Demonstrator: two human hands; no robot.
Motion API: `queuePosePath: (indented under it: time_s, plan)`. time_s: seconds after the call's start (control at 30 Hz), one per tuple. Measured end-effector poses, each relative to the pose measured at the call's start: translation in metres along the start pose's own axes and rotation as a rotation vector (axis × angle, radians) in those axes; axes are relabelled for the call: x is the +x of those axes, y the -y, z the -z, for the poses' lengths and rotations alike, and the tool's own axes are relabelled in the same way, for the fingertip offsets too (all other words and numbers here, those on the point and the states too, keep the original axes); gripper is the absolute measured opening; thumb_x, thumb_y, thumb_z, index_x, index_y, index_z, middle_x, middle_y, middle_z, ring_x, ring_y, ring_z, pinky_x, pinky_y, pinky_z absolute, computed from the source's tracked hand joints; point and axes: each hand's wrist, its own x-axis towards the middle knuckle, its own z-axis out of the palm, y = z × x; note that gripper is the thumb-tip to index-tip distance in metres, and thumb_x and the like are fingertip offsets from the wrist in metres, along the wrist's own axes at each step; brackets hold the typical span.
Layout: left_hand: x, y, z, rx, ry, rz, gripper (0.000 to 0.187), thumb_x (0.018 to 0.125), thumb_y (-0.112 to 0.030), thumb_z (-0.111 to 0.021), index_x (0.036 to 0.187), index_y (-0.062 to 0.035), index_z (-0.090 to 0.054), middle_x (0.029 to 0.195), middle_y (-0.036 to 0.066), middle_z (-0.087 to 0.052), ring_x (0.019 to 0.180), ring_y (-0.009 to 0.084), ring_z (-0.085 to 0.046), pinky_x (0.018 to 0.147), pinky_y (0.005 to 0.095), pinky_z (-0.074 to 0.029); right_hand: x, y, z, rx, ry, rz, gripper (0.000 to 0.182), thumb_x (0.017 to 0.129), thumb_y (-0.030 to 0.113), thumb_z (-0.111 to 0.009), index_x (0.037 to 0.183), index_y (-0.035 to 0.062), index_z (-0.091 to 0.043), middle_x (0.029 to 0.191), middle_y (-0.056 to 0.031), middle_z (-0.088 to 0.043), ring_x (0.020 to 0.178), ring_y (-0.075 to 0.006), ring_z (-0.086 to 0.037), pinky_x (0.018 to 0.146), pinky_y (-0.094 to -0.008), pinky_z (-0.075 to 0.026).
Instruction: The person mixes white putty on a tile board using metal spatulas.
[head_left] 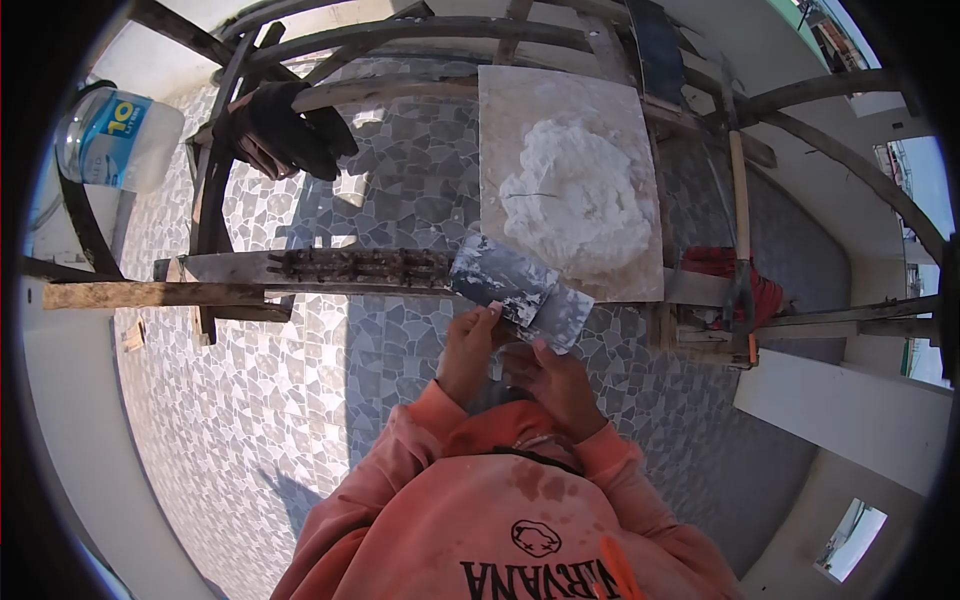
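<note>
In front of my chest, my left hand [468, 348] is closed on a wide putty knife [498, 278], its dark blade smeared with white. A second putty knife [564, 318], greyer and also smeared, is gripped by my right hand [556, 385]. The two blades overlap, the left one lying over part of the right one. Both handles are mostly hidden by my fingers. Just beyond the blades, a mound of white putty [580, 200] lies spread on a square board [495, 105], with a thin dark line across its surface.
A wooden scaffold frame [400, 35] surrounds the board. Along a plank to the left lie rusty bars [360, 266]. A large plastic bottle [125, 140] and dark cloth [285, 125] are at upper left. A long-handled tool [740, 190] and red cloth [765, 295] are at right.
</note>
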Motion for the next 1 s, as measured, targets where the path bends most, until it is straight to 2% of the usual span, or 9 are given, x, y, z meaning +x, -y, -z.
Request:
queuePosePath:
  time_s: [0.13,0.27,0.4,0.53,0.63,0.73,0.83,0.93,1.0]
  plan:
    - [-0.002,0.001,0.002,-0.066,0.072,0.101,0.033,0.102,-0.027,-0.055,0.081,-0.0032,-0.063,0.084,0.003,-0.067,0.073,0.0109,-0.058,0.071,0.0257,-0.043,0.012,-0.005,-0.002,0.108,0.009,0.116,0.039,0.099,0.027,-0.060,0.128,-0.0002,-0.052,0.120,-0.0104,-0.061,0.110,-0.0260,-0.062,0.088,-0.0439,-0.053]
    - [-0.012,-0.006,0.002,-0.177,-0.038,0.079,0.029,0.100,-0.028,-0.057,0.083,-0.0057,-0.063,0.086,0.003,-0.067,0.073,0.0095,-0.059,0.070,0.0257,-0.046,0.026,-0.007,0.041,0.156,-0.058,0.225,0.032,0.099,0.017,-0.057,0.126,0.0024,-0.056,0.119,-0.0119,-0.064,0.107,-0.0276,-0.065,0.085,-0.0442,-0.054]
    - [-0.009,-0.001,0.028,-0.158,-0.055,0.066,0.029,0.100,-0.027,-0.056,0.087,-0.0020,-0.064,0.086,0.005,-0.067,0.073,0.0101,-0.061,0.071,0.0252,-0.050,0.011,0.020,0.066,-0.114,-0.213,0.348,0.032,0.094,0.009,-0.059,0.125,0.0015,-0.055,0.117,-0.0123,-0.063,0.104,-0.0278,-0.065,0.078,-0.0426,-0.059]
    - [0.007,0.009,0.032,-0.020,-0.078,0.150,0.032,0.098,-0.026,-0.057,0.089,0.0028,-0.065,0.084,0.008,-0.067,0.073,0.0121,-0.064,0.068,0.0260,-0.052,-0.001,0.040,0.076,-0.243,-0.329,0.321,0.032,0.089,0.007,-0.067,0.119,-0.0024,-0.061,0.112,-0.0108,-0.066,0.099,-0.0237,-0.066,0.075,-0.0399,-0.060]
    - [0.020,0.021,0.035,0.075,-0.057,0.179,0.033,0.096,-0.027,-0.058,0.089,0.0046,-0.064,0.084,0.010,-0.067,0.071,0.0141,-0.066,0.066,0.0270,-0.055,0.005,0.043,0.090,-0.211,-0.383,0.320,0.037,0.092,0.010,-0.063,0.127,0.0012,-0.055,0.118,-0.0120,-0.063,0.102,-0.0268,-0.065,0.079,-0.0441,-0.058]
    - [0.026,0.022,0.030,0.050,-0.039,0.236,0.023,0.097,-0.021,-0.058,0.092,0.0017,-0.062,0.089,0.009,-0.067,0.076,0.0153,-0.066,0.070,0.0292,-0.058,0.010,0.041,0.095,-0.218,-0.375,0.371,0.036,0.093,0.014,-0.063,0.126,0.0012,-0.055,0.116,-0.0092,-0.064,0.100,-0.0218,-0.065,0.079,-0.0409,-0.057]
    - [0.032,0.023,0.024,0.084,-0.099,0.233,0.023,0.096,-0.019,-0.059,0.093,0.0034,-0.061,0.089,0.011,-0.067,0.075,0.0169,-0.067,0.068,0.0299,-0.059,0.009,0.047,0.084,-1.262,-0.413,0.326,0.032,0.096,0.014,-0.059,0.124,-0.0001,-0.056,0.112,-0.0087,-0.065,0.098,-0.0218,-0.066,0.078,-0.0369,-0.056]
    - [0.036,0.027,0.020,0.077,-0.139,0.235,0.022,0.094,-0.017,-0.060,0.095,0.0042,-0.060,0.089,0.012,-0.067,0.073,0.0181,-0.068,0.065,0.0302,-0.060,0.013,0.031,0.046,-1.743,-0.218,0.776,0.031,0.090,0.010,-0.058,0.119,-0.0002,-0.058,0.102,-0.0145,-0.065,0.084,-0.0263,-0.067,0.069,-0.0378,-0.055]
    - [0.034,0.026,0.014,0.013,-0.154,0.226,0.025,0.093,-0.016,-0.061,0.090,0.0093,-0.061,0.085,0.014,-0.066,0.075,0.0204,-0.069,0.065,0.0300,-0.061,0.020,0.016,0.035,-1.869,-0.081,0.844,0.036,0.086,0.009,-0.058,0.120,-0.0001,-0.057,0.102,-0.0139,-0.064,0.088,-0.0289,-0.065,0.070,-0.0390,-0.055]
